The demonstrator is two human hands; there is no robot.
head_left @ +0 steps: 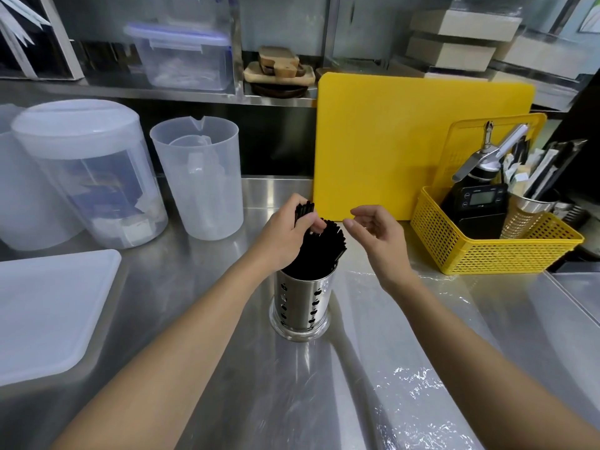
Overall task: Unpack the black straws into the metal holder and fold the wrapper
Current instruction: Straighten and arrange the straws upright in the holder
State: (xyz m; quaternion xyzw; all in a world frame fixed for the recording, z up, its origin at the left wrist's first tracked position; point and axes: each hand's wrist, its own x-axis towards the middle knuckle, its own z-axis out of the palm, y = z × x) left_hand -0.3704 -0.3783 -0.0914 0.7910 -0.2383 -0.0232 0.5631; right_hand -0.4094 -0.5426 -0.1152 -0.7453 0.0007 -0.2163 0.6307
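A perforated metal holder (302, 303) stands upright on the steel counter, packed with black straws (319, 251) that lean toward the right. My left hand (289, 230) is closed around a small bunch of those straws, whose tips stick out above my fingers. Just right of the straws hovers my right hand (378, 233), fingers curled and apart, holding nothing. The clear plastic wrapper (418, 381) lies flat on the counter on the right, under my right forearm.
A yellow cutting board (406, 134) leans against the back. A yellow basket (493, 251) with a scale and utensils sits at right. Clear jugs (198, 177) and a lidded container (84, 170) stand at left, with a white tray (48, 310) in front.
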